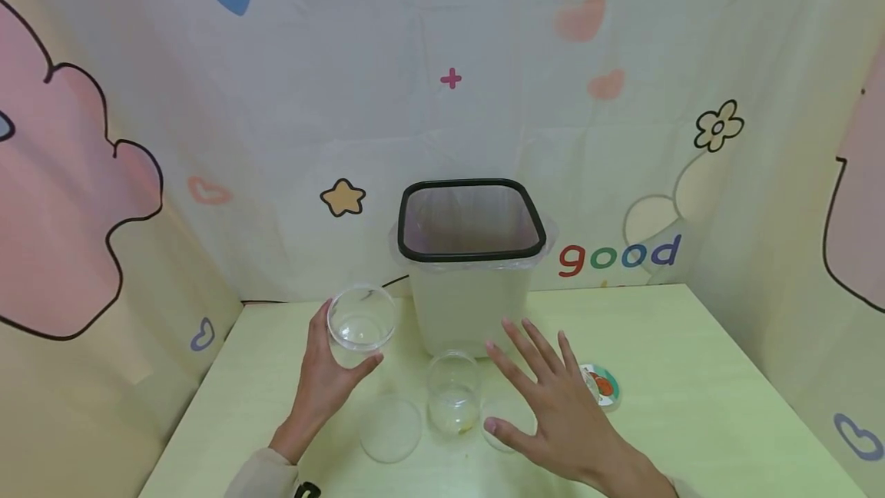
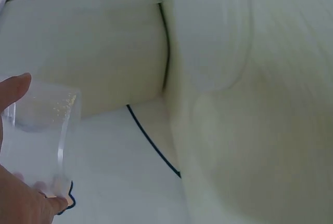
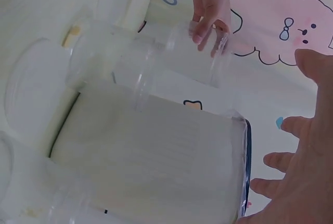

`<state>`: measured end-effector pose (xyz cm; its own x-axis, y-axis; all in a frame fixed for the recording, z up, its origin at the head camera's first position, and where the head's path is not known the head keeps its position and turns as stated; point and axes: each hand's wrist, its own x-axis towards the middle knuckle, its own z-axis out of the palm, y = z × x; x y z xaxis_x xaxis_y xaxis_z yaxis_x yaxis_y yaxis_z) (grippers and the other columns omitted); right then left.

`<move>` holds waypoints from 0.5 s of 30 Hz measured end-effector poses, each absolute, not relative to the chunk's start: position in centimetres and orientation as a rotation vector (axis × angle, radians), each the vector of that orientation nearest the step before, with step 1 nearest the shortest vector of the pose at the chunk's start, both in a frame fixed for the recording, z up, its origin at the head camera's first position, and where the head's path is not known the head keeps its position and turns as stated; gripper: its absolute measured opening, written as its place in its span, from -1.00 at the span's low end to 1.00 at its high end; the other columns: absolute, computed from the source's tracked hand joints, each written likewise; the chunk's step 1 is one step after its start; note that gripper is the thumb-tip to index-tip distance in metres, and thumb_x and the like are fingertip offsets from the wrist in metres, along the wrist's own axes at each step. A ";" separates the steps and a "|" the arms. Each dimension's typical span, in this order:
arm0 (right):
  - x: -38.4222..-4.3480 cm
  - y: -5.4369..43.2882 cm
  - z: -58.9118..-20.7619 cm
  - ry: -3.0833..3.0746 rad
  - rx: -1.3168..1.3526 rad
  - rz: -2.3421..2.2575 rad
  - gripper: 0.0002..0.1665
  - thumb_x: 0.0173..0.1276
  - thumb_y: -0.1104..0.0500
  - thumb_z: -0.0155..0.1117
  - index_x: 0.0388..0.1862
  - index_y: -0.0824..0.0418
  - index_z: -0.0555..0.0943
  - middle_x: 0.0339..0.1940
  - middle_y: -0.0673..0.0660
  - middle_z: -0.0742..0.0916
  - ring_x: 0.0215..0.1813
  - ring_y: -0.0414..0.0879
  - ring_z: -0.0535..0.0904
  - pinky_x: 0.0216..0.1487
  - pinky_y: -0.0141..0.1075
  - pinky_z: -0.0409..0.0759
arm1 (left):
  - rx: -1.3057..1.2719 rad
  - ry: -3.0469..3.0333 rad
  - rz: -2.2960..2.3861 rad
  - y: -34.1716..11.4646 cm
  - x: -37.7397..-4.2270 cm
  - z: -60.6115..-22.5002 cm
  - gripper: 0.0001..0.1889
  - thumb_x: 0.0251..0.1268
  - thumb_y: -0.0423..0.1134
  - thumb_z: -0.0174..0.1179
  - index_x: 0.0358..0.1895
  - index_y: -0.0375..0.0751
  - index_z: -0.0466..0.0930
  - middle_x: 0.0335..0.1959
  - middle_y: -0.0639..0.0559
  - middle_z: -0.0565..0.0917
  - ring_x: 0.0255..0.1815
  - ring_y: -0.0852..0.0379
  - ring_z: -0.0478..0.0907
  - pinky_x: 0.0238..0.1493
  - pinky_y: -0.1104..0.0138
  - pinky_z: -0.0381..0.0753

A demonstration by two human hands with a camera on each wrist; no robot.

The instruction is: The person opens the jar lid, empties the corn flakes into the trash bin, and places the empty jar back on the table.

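My left hand [image 1: 332, 375] grips a clear plastic jar [image 1: 362, 317] by its side, thumb and fingers around it, raised over the table in front of the bin. In the left wrist view this jar [image 2: 39, 141] is see-through, with small yellowish specks near one end. My right hand [image 1: 553, 406] is spread, fingers apart, above the table and holding nothing. Between the hands stands another clear jar [image 1: 454, 398], with a yellowish bit near its base. Clear round discs lie to either side: one disc [image 1: 390, 429] left, another disc [image 1: 505, 425] partly hidden by my right hand.
A pale bin [image 1: 470, 306] with a black rim [image 1: 470, 257] and a thin plastic liner stands at the table's back, against the printed cloth. Beyond my right hand is a round piece [image 1: 604, 386] with a red and green picture. The right wrist view shows another clear jar [image 3: 36, 182] lower left.
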<state>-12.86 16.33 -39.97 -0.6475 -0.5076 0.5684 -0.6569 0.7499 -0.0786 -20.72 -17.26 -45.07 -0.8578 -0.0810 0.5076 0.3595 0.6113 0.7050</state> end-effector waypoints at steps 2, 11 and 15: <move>-12.8 16.3 -40.3 -2.424 0.873 0.374 -0.08 0.32 -0.39 0.10 0.57 -0.12 0.15 0.64 0.07 0.13 0.62 0.12 0.01 0.59 0.11 -0.34 | -0.199 -2.361 -1.178 -17.3 -20.9 -45.8 0.21 -0.22 -0.20 0.62 0.53 -0.11 -0.04 0.44 -0.15 0.24 0.40 -0.23 0.29 0.28 -0.23 0.38; -12.5 16.2 -41.2 -2.474 0.850 0.369 -0.09 0.31 -0.39 0.11 0.57 -0.19 0.13 0.64 0.03 0.11 0.63 0.08 -0.01 0.54 0.20 -0.20 | -0.143 -2.437 -1.202 -17.2 -21.1 -48.4 0.22 -0.21 -0.17 0.61 0.53 -0.14 -0.06 0.44 -0.22 0.24 0.39 -0.24 0.31 0.26 -0.22 0.41; -12.5 16.3 -41.4 -2.519 0.844 0.357 -0.06 0.29 -0.40 0.13 0.58 -0.22 0.09 0.65 0.00 0.07 0.65 0.04 -0.09 0.60 0.00 -0.50 | -0.098 -2.491 -1.246 -17.1 -21.0 -49.0 0.21 -0.19 -0.16 0.60 0.53 -0.13 -0.07 0.44 -0.20 0.23 0.39 -0.25 0.30 0.28 -0.22 0.40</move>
<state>-12.50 16.29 -41.41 -0.7074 -0.5017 0.4978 -0.6203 0.7783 -0.0972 -21.04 -17.11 -49.03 -0.9353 -0.0945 0.3410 0.2162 0.6102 0.7622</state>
